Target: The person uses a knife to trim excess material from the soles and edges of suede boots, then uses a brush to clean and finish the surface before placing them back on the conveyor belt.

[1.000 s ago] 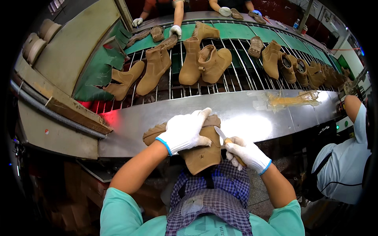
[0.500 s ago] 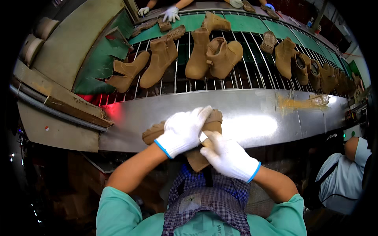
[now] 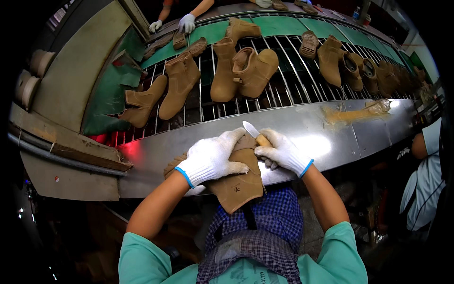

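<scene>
1. holding a tan suede boot (image 3: 236, 182) against the steel ledge (image 3: 331, 137), you have it just below the centre of the view, at about six o'clock from the conveyor rack (image 3: 283, 90).
2. your left hand (image 3: 210, 158), in a white glove, lies flat over the boot's upper with the fingers pressed together and curled round its edge, pinning it down.
3. your right hand (image 3: 281, 154), at three o'clock from the left, is closed round the handle of a small knife (image 3: 253, 131), blade pointing toward eleven o'clock above the boot's top edge.
4. judging progress: the blade sits at the boot's rim, so the trimming looks to be under way; how much of the edge is already cut cannot be told from here.
5. left to do, as far as it shows: many more tan boots (image 3: 246, 68) lie on the rack from ten to two o'clock.
6. both your forearms come up from the lower edge, elbows spread, wrists angled in toward the boot.
7. another person's gloved hands (image 3: 187, 22) work at twelve o'clock, and a person in a pale shirt (image 3: 428, 180) stands at three o'clock.
</scene>
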Available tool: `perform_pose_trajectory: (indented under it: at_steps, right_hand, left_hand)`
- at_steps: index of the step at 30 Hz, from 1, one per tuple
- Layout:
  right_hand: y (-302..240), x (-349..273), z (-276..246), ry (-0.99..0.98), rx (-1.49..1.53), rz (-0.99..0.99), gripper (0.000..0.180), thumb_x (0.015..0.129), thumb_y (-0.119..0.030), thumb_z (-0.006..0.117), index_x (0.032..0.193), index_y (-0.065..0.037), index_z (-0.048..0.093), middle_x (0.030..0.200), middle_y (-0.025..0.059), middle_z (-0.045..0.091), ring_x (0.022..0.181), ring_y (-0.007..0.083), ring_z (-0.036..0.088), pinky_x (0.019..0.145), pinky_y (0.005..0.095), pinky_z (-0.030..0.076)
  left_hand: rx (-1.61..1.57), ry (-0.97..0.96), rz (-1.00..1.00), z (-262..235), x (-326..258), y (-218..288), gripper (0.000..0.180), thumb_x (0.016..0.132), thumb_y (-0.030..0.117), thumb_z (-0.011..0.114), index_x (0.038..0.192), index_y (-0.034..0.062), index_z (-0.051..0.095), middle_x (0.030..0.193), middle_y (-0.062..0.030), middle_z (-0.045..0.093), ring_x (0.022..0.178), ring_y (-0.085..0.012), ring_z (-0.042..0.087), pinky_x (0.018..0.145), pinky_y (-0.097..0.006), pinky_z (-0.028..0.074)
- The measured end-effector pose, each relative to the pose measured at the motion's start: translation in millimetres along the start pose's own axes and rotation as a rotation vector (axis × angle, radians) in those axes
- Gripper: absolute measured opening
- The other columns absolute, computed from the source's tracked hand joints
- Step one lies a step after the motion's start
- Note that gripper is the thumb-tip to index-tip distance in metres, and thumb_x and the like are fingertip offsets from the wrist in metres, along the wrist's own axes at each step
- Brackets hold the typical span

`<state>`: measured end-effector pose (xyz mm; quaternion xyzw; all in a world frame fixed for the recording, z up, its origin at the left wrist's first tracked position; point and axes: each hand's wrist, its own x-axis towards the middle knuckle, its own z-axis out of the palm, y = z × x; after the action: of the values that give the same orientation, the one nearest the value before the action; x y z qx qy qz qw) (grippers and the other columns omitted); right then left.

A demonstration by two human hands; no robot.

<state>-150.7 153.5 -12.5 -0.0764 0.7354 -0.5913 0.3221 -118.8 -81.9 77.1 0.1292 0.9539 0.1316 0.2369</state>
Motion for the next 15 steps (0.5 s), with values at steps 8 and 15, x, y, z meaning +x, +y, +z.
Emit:
perform_pose_trajectory:
  at_steps: [8,15]
  right_hand:
    - [-3.4,21.9,4.4,-0.088,0.147,0.018,0.054,0.095,-0.013,0.079,0.137,0.005,0.051,0.084,0.0069,0.065,0.057,0.0097,0.061,0.045,0.0265,0.052]
    - [-27.2,3.1,39.1,0.196,-0.029,-0.001,0.051,0.092,-0.023,0.085,0.125,0.002,0.056,0.073,0.0059,0.064,0.057,0.0114,0.063,0.045,0.0271,0.050]
  left_hand:
    - [0.037,0.090,0.144,23.6,5.9,-18.8,0.093,0.088,0.055,0.081,0.160,0.0095,0.044,0.150,-0.0201,0.061,0.118,-0.0415,0.071,0.099,-0.049,0.059]
    - [0.093,0.239,0.234,35.4,2.8,-19.0,0.093,0.087,0.048,0.083,0.157,0.0023,0.044,0.149,-0.0227,0.061,0.118,-0.0409,0.071,0.097,-0.048,0.060]
